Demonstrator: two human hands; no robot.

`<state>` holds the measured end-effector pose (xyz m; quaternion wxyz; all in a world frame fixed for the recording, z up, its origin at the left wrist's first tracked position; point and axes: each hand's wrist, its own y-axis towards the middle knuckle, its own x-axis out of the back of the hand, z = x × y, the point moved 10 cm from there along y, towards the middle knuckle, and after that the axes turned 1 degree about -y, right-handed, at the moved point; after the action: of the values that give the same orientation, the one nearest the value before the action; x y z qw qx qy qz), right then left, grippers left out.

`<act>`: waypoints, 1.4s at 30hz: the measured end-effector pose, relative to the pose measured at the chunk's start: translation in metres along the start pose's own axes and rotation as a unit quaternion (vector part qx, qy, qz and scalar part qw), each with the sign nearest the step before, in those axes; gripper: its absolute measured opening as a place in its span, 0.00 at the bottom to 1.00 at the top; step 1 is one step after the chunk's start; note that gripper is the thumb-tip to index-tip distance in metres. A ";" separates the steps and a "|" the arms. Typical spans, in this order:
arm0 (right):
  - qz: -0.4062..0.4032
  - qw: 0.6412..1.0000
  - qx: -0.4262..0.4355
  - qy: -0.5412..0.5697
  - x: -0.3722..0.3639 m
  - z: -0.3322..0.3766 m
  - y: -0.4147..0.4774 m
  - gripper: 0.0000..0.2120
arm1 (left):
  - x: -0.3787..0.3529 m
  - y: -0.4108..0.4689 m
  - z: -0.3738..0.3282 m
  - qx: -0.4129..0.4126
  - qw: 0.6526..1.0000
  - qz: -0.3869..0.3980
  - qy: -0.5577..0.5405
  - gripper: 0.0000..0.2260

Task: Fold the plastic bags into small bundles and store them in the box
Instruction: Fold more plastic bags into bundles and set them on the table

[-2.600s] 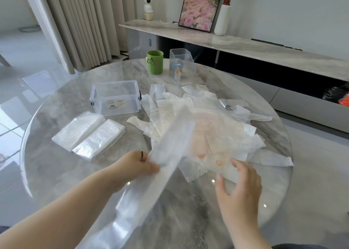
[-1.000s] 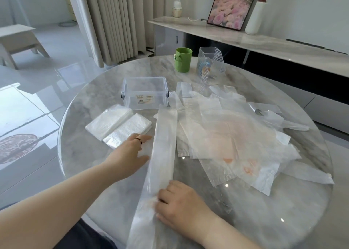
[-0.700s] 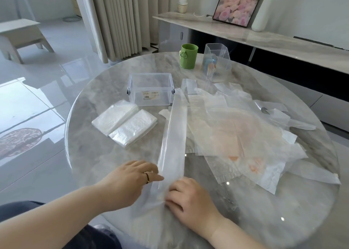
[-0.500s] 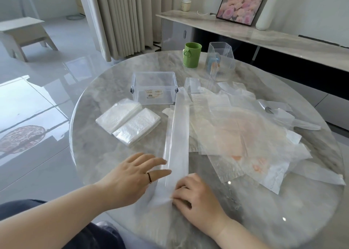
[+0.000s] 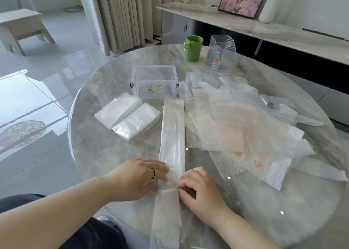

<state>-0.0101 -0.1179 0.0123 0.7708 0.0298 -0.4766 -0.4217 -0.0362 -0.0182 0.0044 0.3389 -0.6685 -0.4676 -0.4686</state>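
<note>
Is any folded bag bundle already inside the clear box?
No, the clear box looks empty; the two folded bundles lie on the table in front of it, to its left.

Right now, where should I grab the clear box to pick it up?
Take the clear box by its two short end walls, coming down from above. It stands upright with no lid, and those ends are free, while the long bag strip reaches up to its near side.
</note>
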 end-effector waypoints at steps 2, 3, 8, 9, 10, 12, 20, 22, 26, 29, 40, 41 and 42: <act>0.018 0.998 0.043 -0.043 0.001 0.008 0.000 0.05 | -0.002 0.000 0.000 -0.005 1.000 0.010 -0.007 0.18; 0.034 0.995 0.070 -0.068 0.000 0.013 -0.002 0.08 | -0.002 0.000 0.000 -0.011 1.000 0.005 -0.005 0.16; 0.117 0.966 0.197 -0.119 -0.015 0.044 -0.018 0.17 | -0.001 0.000 -0.005 -0.038 0.998 0.000 -0.039 0.13; 0.128 0.960 0.216 -0.122 -0.018 0.049 -0.021 0.18 | -0.001 0.000 -0.005 -0.036 0.999 -0.005 -0.041 0.13; 0.139 0.954 0.234 -0.125 -0.021 0.054 -0.025 0.21 | -0.001 0.000 -0.004 -0.035 0.998 -0.008 -0.042 0.13; 0.164 0.941 0.265 -0.131 -0.025 0.059 -0.033 0.27 | 0.001 0.001 -0.005 -0.040 0.998 -0.025 -0.045 0.13; 0.208 0.922 0.263 -0.193 -0.041 0.067 -0.052 0.36 | 0.002 0.002 -0.002 -0.034 0.997 -0.050 -0.045 0.13; 0.191 0.934 0.247 -0.171 -0.036 0.069 -0.051 0.30 | 0.002 0.001 -0.001 -0.033 0.997 -0.053 -0.039 0.13; 0.126 0.961 0.223 -0.100 -0.025 0.070 -0.045 0.07 | 0.003 -0.003 -0.002 -0.020 0.997 -0.060 -0.034 0.15; 0.102 0.974 0.189 -0.073 -0.019 0.064 -0.033 0.08 | -0.002 -0.003 0.002 0.033 0.997 -0.013 -0.066 0.27; 0.118 0.957 -0.215 0.158 0.006 0.003 -0.005 0.05 | -0.016 -0.011 -0.003 0.033 0.994 0.079 -0.069 0.38; 0.118 0.953 -0.229 0.162 0.009 0.002 -0.001 0.04 | -0.016 -0.010 -0.004 0.032 0.995 0.070 -0.067 0.38; 0.117 0.951 -0.235 0.165 0.012 0.002 0.005 0.05 | -0.014 -0.008 -0.002 0.037 0.995 0.056 -0.071 0.41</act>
<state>-0.0066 -0.1222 0.0236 0.8677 -0.1391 -0.2304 -0.4179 -0.0464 -0.0214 -0.0083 0.3552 -0.7122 -0.4691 -0.3829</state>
